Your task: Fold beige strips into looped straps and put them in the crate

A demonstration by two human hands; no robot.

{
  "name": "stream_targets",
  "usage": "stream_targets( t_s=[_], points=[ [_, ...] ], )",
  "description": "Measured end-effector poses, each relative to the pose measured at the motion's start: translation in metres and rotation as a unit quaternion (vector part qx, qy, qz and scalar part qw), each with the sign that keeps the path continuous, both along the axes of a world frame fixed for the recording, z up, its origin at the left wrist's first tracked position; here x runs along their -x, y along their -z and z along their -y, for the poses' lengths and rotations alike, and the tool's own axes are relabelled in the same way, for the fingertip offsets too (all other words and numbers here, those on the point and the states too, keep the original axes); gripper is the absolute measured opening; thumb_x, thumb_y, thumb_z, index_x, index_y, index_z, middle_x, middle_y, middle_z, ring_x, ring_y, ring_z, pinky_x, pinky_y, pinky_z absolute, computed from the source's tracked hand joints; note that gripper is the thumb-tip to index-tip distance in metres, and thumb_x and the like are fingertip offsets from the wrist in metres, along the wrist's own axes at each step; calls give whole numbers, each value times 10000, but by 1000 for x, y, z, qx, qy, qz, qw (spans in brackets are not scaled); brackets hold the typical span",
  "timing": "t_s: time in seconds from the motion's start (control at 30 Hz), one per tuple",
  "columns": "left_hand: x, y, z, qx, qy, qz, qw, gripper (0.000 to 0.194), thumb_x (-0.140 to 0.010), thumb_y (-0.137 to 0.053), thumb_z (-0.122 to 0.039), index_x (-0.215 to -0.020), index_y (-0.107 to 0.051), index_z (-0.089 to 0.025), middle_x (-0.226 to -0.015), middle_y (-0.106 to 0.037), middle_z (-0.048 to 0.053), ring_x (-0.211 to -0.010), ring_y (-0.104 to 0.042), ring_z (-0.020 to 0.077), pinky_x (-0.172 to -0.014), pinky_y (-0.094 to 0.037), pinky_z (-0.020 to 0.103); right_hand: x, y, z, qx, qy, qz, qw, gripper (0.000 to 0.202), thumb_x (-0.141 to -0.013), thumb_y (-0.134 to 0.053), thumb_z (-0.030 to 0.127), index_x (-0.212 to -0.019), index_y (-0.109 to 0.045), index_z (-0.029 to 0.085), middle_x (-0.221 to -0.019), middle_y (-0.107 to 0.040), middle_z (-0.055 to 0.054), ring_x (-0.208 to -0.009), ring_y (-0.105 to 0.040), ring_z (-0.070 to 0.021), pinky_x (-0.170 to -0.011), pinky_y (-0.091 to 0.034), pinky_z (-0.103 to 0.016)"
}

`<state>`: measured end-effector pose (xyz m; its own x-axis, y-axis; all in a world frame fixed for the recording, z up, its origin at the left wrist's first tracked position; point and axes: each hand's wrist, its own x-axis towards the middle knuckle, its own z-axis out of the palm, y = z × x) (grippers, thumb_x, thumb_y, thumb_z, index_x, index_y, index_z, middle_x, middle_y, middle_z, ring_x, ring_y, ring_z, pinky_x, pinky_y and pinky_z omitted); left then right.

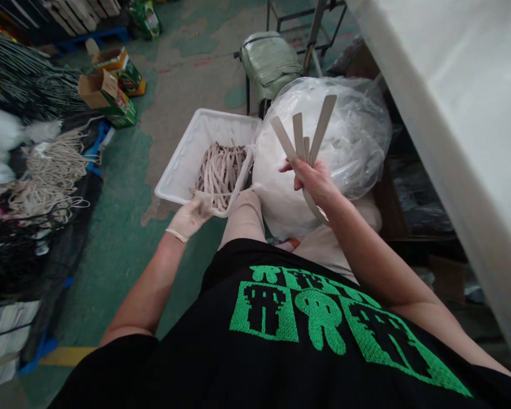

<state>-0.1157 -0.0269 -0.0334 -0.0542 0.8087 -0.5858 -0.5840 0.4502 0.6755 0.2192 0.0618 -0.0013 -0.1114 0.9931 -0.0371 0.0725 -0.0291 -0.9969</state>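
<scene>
Black shirt with green lettering [266, 312] lies nearest; bulging clear plastic bag of white material [357, 136] beside white rectangular plastic bin [185, 156]. Narrow beige strips [218, 173] pile along the bin's right side. Right hand [317, 180], fingers closed, grips flat beige bands [323, 124]; gloved left hand [190, 218] meets the bin's near edge, its grip unclear.

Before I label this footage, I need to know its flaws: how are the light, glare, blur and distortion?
Head view: dim, soft light, deep shadow under the white table; glints on the clear plastic bag; wide-angle stretch towards the edges; the gloved left hand slightly soft, the flat strips in the right hand clearer.
</scene>
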Motion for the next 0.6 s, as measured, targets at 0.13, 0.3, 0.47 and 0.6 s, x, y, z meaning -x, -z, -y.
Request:
stream_targets(
  t_s=[0.13, 0.3, 0.47, 0.6],
  points=[
    [61, -5, 4, 2, -361, 53, 931, 335, -1059, -407, -262, -860, -666, -188, -722, -756, -70, -634, -701, 50, -814, -573, 222, 4, 5, 30, 35, -62, 26, 997, 382, -925, -555, 516, -829, -653, 160, -660, -662, -18, -419, -426, -78, -425, -345, -235],
    [7, 2, 22, 69, -332, 111, 934, 329, -1059, -413, -276, -875, -670, -185, -769, -774, -26, -689, -732, 81, -807, -572, 238, 7, 10, 71, 117, -207, 51, 970, 455, -909, -528, 553, -713, -644, 159, -408, -420, 54, -392, -350, -91, -431, -295, -242],
    [-81, 6, 19, 104, -223, 188, 951, 337, -1054, -422, -263, -879, -699, -179, -761, -770, -7, -690, -734, 98, -792, -565, 236, -8, 7, 106, 168, -246, 42, 954, 451, -890, -549, 579, -689, -601, 178, -415, -426, 59, -399, -361, -94, -436, -302, -245],
    [-112, -2, 13, 105, -170, 194, 960, 297, -1036, -467, -249, -887, -713, -174, -752, -756, -6, -712, -727, 97, -853, -547, 242, -22, 5, 128, 165, -241, 56, 955, 435, -920, -519, 542, -688, -598, 182, -419, -407, 67, -396, -353, -95, -436, -293, -244]
  ],
)
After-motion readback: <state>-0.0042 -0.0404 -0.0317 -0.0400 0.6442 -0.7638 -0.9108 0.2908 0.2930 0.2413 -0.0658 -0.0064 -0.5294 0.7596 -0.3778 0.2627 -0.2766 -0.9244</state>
